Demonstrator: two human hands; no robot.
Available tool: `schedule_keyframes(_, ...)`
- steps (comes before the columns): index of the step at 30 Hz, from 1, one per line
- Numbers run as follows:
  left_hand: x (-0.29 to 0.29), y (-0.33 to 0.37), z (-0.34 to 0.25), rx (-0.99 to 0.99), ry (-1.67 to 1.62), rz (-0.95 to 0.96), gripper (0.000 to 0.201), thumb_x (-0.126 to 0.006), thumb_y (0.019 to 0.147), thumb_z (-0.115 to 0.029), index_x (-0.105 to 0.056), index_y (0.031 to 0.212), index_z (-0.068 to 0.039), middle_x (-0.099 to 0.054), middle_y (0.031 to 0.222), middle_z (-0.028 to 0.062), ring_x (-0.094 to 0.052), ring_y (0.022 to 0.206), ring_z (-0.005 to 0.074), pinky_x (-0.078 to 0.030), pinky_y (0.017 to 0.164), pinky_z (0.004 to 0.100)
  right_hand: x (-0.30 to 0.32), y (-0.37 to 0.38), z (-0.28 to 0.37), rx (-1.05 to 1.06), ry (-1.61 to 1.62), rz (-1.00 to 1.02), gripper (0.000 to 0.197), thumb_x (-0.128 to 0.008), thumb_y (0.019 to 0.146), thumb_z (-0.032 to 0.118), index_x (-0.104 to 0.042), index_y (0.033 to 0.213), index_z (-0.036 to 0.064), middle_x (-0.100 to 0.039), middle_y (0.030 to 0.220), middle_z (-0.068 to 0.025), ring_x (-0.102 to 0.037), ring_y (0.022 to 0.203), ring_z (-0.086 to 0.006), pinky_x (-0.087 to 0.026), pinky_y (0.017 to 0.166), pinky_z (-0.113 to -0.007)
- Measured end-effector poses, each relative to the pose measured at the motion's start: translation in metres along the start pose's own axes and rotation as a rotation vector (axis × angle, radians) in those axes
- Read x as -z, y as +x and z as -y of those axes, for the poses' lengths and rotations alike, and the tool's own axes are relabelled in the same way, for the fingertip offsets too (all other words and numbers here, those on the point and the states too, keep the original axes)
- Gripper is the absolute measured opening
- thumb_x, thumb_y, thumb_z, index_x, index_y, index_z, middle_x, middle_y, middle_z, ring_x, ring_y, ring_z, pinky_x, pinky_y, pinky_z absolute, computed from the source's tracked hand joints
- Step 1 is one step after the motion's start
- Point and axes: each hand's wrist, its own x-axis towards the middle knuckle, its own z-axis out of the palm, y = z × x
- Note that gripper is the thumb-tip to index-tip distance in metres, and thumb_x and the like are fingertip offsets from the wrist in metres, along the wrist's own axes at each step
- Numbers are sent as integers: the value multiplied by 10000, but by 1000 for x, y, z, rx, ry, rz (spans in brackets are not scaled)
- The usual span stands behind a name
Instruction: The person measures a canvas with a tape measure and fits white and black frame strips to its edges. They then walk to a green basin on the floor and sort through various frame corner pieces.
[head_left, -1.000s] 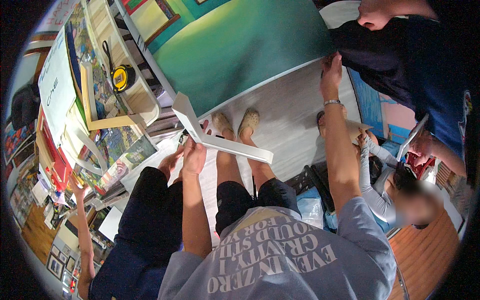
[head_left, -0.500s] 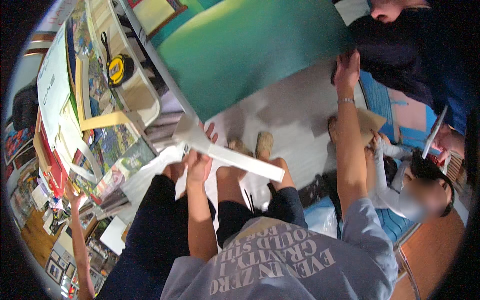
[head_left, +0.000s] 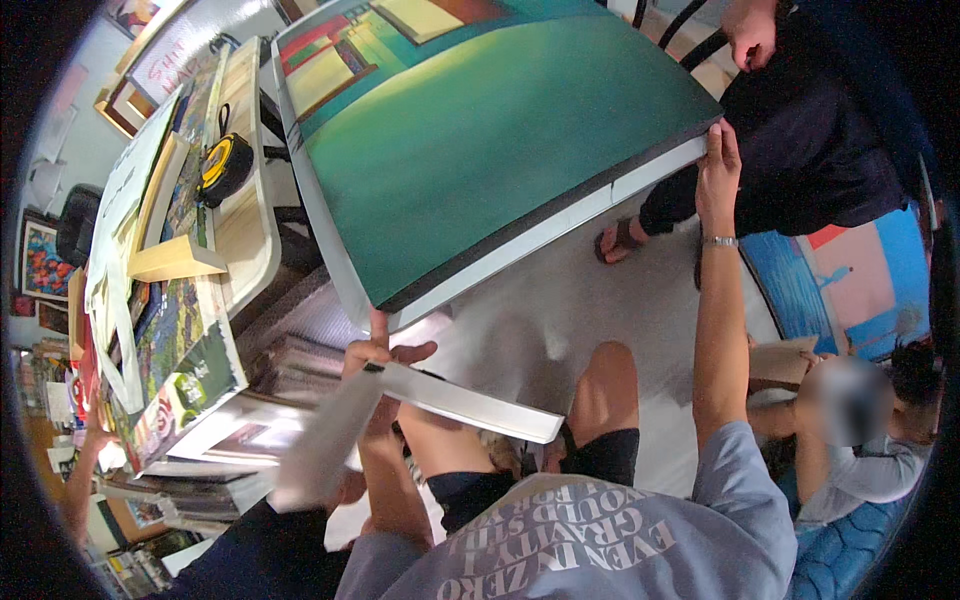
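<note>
A large painting in green tones, with a dark-edged canvas and a white frame edge, tilts in front of me. My right hand is closed around its right corner, with the fingertips over the edge. At the near left corner, my left hand has one finger up against the frame and its thumb out to the side. A white L-shaped frame corner piece lies across this hand and seems held in it; its left arm is blurred. The left palm is hidden behind that piece.
On the left, a table bears a yellow-black tape measure, a pale wood corner piece, pictures and a white bag. A standing person's hand is at upper right. A seated person and a blue-pink painting are at right.
The painting has come lower and flatter, its white edge now showing and its near corner at my left hand. The L-shaped piece has swung down. The standing person's hand has come into view.
</note>
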Motion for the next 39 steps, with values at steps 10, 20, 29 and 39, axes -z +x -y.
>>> schedule_keyframes(10, 0, 2, -4, -49, 446, 57, 189, -531, 989, -184, -531, 1025, 1, -181, 1564, 261, -650, 1056, 410, -558, 891, 520, -99, -207, 63, 967, -718, 331, 632, -505, 931, 558, -554, 1340, 80, -513, 1310, -137, -458, 1168, -292, -322, 992, -445)
schedule_keyframes(20, 0, -14, 14, -175, 446, 91, 310, -511, 995, -304, -545, 1104, -16, -188, 1559, 274, -615, 1160, 305, -544, 931, 392, -110, -219, 62, 909, -758, 367, 563, -550, 920, 517, -553, 1363, 169, -508, 1322, -88, -439, 1237, -279, -299, 1053, -468)
schedule_keyframes(29, -10, -80, 50, -195, 393, -216, 539, -725, 859, -358, -514, 1210, -8, -572, 1212, 162, -570, 1062, 215, -456, 910, 325, -61, -218, 121, 656, -417, 919, 615, -628, 873, 455, -516, 1376, 119, -532, 1312, -153, -486, 1232, -337, -380, 1022, -466)
schedule_keyframes(39, -126, -137, 67, -138, 372, -474, 659, -702, 880, -272, -345, 1353, 17, -578, 1154, 139, -563, 1063, 210, -450, 931, 342, 6, -273, 160, 1058, -858, 1117, 510, -603, 769, 245, -581, 1277, 191, -514, 828, 29, -511, 724, -140, -423, 668, -311)
